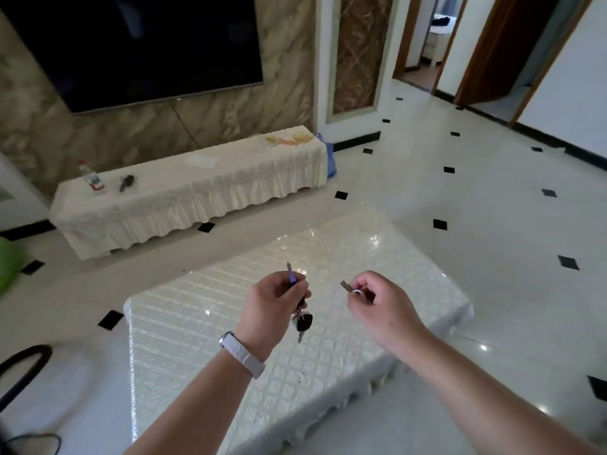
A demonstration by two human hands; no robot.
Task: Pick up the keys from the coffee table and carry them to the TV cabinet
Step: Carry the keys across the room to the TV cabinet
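My left hand is closed on a bunch of keys; one key sticks up above the fingers and a dark fob with another key dangles below. My right hand pinches a single key with a white ring, its dark blade pointing left. Both hands hover over the coffee table, which has a shiny white quilted cover. The long TV cabinet, draped in a cream frilled cloth, stands against the far wall under a large dark television.
On the cabinet lie a small bottle, a dark object, a white paper and a yellow-orange item. White tiled floor with black diamonds separates table and cabinet. A green object sits far left; doorways open at upper right.
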